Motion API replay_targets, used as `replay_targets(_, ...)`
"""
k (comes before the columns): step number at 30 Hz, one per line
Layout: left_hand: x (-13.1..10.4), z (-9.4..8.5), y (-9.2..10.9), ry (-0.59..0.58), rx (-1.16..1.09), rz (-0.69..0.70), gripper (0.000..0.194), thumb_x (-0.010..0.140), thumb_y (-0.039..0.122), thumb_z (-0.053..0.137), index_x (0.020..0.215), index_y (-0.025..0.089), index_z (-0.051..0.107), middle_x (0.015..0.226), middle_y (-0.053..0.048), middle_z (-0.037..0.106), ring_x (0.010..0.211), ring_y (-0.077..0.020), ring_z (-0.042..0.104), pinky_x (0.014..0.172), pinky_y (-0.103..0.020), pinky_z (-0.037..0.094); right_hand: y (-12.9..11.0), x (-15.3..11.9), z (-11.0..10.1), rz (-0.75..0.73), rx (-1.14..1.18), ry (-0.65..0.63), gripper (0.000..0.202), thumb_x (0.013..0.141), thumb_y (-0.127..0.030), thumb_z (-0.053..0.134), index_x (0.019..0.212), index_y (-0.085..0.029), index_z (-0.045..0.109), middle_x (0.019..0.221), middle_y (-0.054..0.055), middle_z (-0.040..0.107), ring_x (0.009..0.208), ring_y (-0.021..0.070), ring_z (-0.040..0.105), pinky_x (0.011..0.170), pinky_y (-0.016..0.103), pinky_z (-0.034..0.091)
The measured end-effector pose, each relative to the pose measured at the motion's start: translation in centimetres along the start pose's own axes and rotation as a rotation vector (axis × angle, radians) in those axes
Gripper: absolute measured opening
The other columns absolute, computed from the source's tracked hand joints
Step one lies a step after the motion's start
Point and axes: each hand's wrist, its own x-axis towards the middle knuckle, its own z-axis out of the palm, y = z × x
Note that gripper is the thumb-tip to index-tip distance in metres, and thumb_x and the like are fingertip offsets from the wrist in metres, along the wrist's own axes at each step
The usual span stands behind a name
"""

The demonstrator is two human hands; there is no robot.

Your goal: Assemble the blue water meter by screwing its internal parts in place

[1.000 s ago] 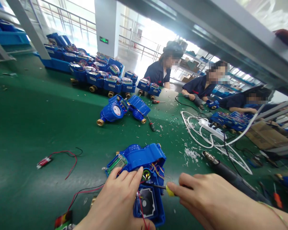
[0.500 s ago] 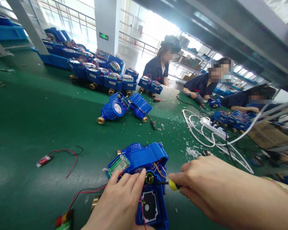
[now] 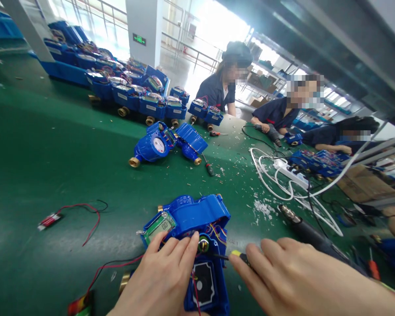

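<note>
My left hand [image 3: 161, 274] lies across an opened blue water meter [image 3: 199, 215], its fingers pressed together on the housing and holding it. At those fingertips is a small green circuit board with a display [image 3: 158, 228]. My right hand [image 3: 292, 274] grips a screwdriver [image 3: 237, 254] with a yellow and black handle. The screwdriver's dark shaft points left over the housing, close to a round metallic part [image 3: 203, 245]; whether the tip touches anything cannot be made out. Red and black wires run out under my left hand toward a wrapped battery [image 3: 80, 303], partly cut off.
Two blue meters [image 3: 154, 145] and a dark-handled screwdriver [image 3: 209, 169] lie ahead. Many more meters [image 3: 125, 94] line the back left. A small battery [image 3: 49, 220] is at left. At right are a heat gun [image 3: 311, 232], white cable [image 3: 266, 184] and power strip [image 3: 291, 173]. Co-workers sit beyond.
My right hand has rolled and shifted downward, tilting the screwdriver slightly and uncovering the heat gun. My left hand stays on the meter. The camera view has shifted a little.
</note>
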Motion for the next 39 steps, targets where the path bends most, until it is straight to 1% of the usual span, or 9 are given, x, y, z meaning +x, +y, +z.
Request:
replay_targets(3,0.2,-0.4,-0.1,-0.049,-0.022,0.003,0.095,0.07,0.072,0.063,0.136,0.006,0.048,0.126,-0.02,0.062,0.11,-0.0345,0.061,0.103,-0.056,0.039,-0.7,-0.5,0.5,-0.021,-0.074,-0.019,0.01,0.072,-0.011,0.059,0.078,-0.018,0.063,0.065,0.003,0.063,0.053,0.0208,0.057,0.037,0.032,0.036)
replay_targets(6,0.3,-0.6,0.0,-0.082,-0.032,-0.015,0.097,0.069,0.073,0.063,0.136,0.005,0.049,0.127,-0.022,0.061,0.112,-0.036,0.06,0.103,-0.058,0.039,-1.2,-1.3,1.1,-0.011,-0.047,-0.021,0.021,0.071,-0.01,0.056,0.088,-0.017,0.066,0.07,0.004,0.065,0.054,0.0213,0.059,0.036,0.032,0.037)
replay_targets(11,0.4,-0.5,0.2,-0.07,-0.034,-0.027,0.101,0.063,0.071,0.071,0.136,0.004,0.049,0.127,-0.022,0.061,0.112,-0.0367,0.06,0.105,-0.058,0.038,-2.0,-2.1,1.7,0.154,0.046,0.015,0.032,0.071,-0.005,0.054,0.1,-0.016,0.064,0.073,0.002,0.066,0.053,0.0192,0.06,0.038,0.031,0.039)
replay_targets(15,0.3,-0.4,0.3,-0.049,-0.041,-0.025,0.098,0.066,0.071,0.068,0.136,0.005,0.049,0.129,-0.021,0.06,0.113,-0.0356,0.059,0.106,-0.057,0.037,-2.0,-2.1,1.8,0.226,0.165,0.007,0.042,0.069,-0.003,0.053,0.108,-0.016,0.061,0.074,0.001,0.065,0.054,0.0171,0.06,0.042,0.029,0.037)
replay_targets(20,-0.2,-0.3,0.2,-0.026,-0.026,-0.031,0.104,0.06,0.069,0.075,0.138,0.006,0.047,0.132,-0.02,0.058,0.113,-0.0372,0.058,0.104,-0.059,0.038,-0.7,-1.3,1.2,0.301,0.458,-0.23,0.018,0.084,-0.012,0.052,0.098,-0.021,0.061,0.069,-0.001,0.061,0.051,0.0125,0.057,0.045,0.026,0.026)
replay_targets(24,-0.5,-0.1,0.2,-0.024,-0.037,-0.039,0.107,0.056,0.069,0.077,0.139,0.009,0.047,0.13,-0.019,0.059,0.11,-0.0368,0.06,0.103,-0.057,0.04,0.4,-0.2,0.0,0.362,0.53,-0.372,0.016,0.089,-0.017,0.051,0.095,-0.025,0.063,0.073,-0.001,0.063,0.057,0.0149,0.06,0.047,0.028,0.019)
replay_targets(31,-0.5,-0.3,0.2,-0.02,-0.063,-0.023,0.109,0.052,0.068,0.08,0.139,0.011,0.047,0.129,-0.019,0.06,0.112,-0.0373,0.059,0.105,-0.059,0.038,0.7,1.0,-1.4,0.293,0.37,-0.43,0.026,0.074,-0.012,0.065,0.096,-0.027,0.067,0.07,-0.001,0.064,0.046,0.0148,0.052,0.043,0.03,0.008)
replay_targets(36,-0.2,-0.7,0.3,-0.059,-0.086,-0.053,0.106,0.051,0.069,0.08,0.137,0.013,0.05,0.128,-0.019,0.061,0.111,-0.0371,0.06,0.105,-0.059,0.038,0.4,1.8,-1.9,0.203,0.314,-0.441,0.032,0.071,-0.005,0.064,0.097,-0.023,0.069,0.067,0.0,0.065,0.045,0.0151,0.053,0.04,0.03,0.005)
replay_targets(39,-0.1,-1.1,0.6,-0.096,-0.073,-0.078,0.108,0.05,0.069,0.08,0.137,0.013,0.05,0.13,-0.02,0.059,0.112,-0.0378,0.059,0.106,-0.059,0.037,0.3,1.6,-1.5,0.183,0.293,-0.387,0.033,0.071,-0.003,0.066,0.098,-0.022,0.069,0.07,0.001,0.066,0.049,0.0161,0.056,0.042,0.029,0.004)
